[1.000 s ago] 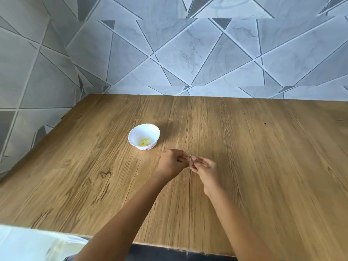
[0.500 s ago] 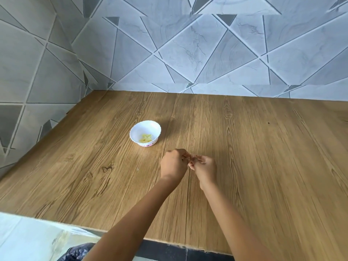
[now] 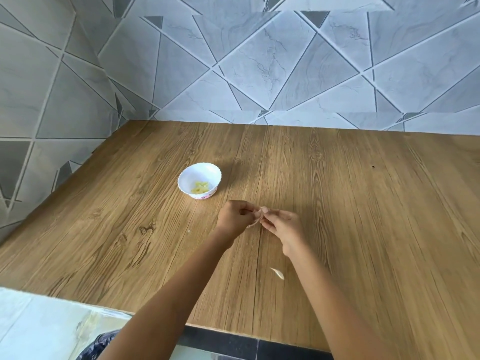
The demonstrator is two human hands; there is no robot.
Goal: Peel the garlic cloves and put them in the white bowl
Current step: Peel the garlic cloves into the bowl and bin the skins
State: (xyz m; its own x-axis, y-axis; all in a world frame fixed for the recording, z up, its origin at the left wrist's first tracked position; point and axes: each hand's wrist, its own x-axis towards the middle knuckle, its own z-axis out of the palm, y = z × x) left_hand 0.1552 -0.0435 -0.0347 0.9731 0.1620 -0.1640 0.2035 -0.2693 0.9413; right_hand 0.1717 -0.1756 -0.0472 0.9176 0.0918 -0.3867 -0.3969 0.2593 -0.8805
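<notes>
Together, left hand [image 3: 235,216] and right hand [image 3: 281,226] pinching papery garlic clove [image 3: 262,211], scalloped white bowl [image 3: 185,175] nearby

The wooden table [image 3: 363,229] bears white bowl [image 3: 199,174], garlic peel [image 3: 277,273].
</notes>
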